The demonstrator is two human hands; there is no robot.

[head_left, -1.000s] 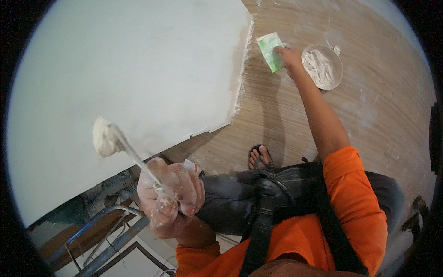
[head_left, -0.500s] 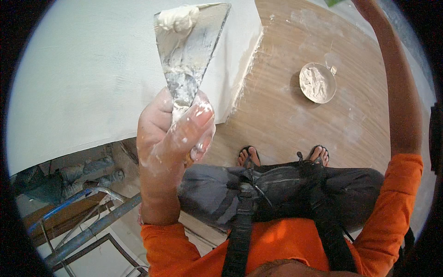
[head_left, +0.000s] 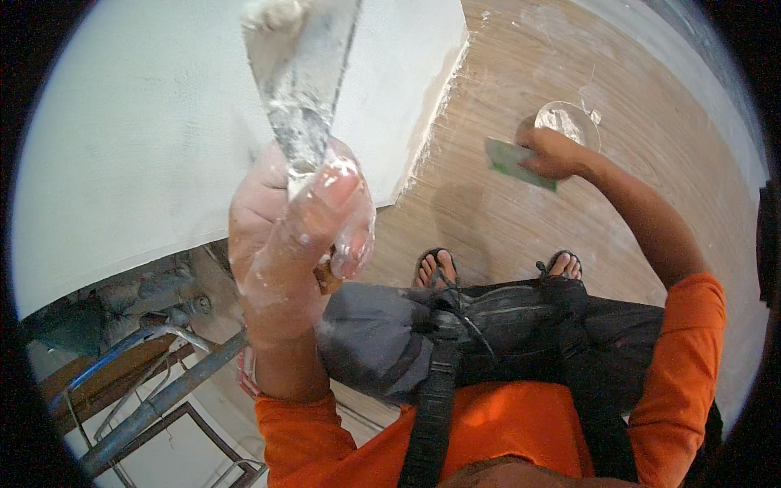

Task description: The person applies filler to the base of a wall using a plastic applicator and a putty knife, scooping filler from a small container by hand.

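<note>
Putty knife (head_left: 303, 89), one, metal-bladed, smeared: it is pointing blade-upward in front of the white panel (head_left: 146, 138), its tip running out of view.

Off-white paste lump (head_left: 275, 15), one, blurred: it is clinging to the blade, likewise in front of the panel.

Left grip (head_left: 272, 220), bare, whitened with smears: it is clasping the knife's handle, fingers curling round it, and is showing before the panel's lower right part.

Rectangular plate (head_left: 508, 161), one, thin, green, blurred; material not clear: it is showing over the floor, to the right of the panel and apart from it.

Right grip (head_left: 557, 153), bare: it is pinching the plate by its right-hand portion, farther from the panel than the plate's free end, and is partly hiding the bowl.

Round bowl (head_left: 593, 130), one: it is resting well to the right of the panel and is containing pale paste (head_left: 561, 122).

Wood-grain floor (head_left: 643, 211), specked white: it is stretching rightward from the panel's ragged edge.

Feet in dark flip-flops (head_left: 437, 268), one pair: they are standing below and right of the panel's lower corner.

Tubular metal frame (head_left: 175, 403), blue and grey: it is showing below the panel's lower left edge.
</note>
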